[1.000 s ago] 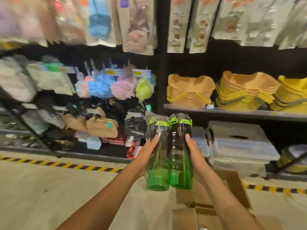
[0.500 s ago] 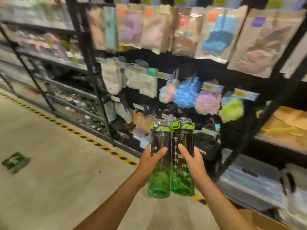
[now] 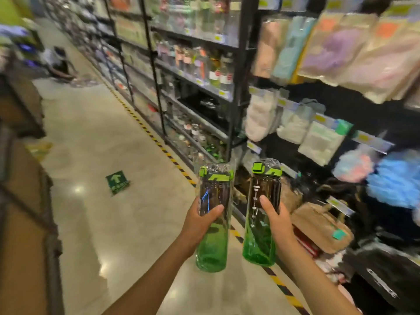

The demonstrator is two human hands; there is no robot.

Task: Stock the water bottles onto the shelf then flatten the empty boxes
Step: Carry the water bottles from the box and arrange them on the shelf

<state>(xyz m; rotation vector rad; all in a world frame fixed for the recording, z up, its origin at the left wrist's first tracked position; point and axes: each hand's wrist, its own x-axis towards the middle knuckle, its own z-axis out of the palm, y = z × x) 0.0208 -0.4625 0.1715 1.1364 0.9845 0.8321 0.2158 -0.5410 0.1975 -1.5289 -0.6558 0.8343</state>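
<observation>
I hold two tall green water bottles upright in front of me, each with a lime-and-black lid and clear plastic wrap. My left hand (image 3: 201,220) grips the left bottle (image 3: 213,237) around its middle. My right hand (image 3: 276,220) grips the right bottle (image 3: 260,237) the same way. A small gap separates the two bottles. Ahead on the right, a black metal shelf unit (image 3: 236,92) carries rows of drinking bottles (image 3: 204,64) on its upper levels.
Hanging packs of sponges and cloths (image 3: 318,123) fill the rack at right, with bags (image 3: 320,226) low down. A yellow-black striped line (image 3: 159,144) runs along the shelf base. A green arrow sticker (image 3: 117,181) lies on the aisle floor. Brown boxes (image 3: 20,201) stand at left.
My view has swung left down the aisle. The two bottles, held pressed together before, are now apart, one in each hand.
</observation>
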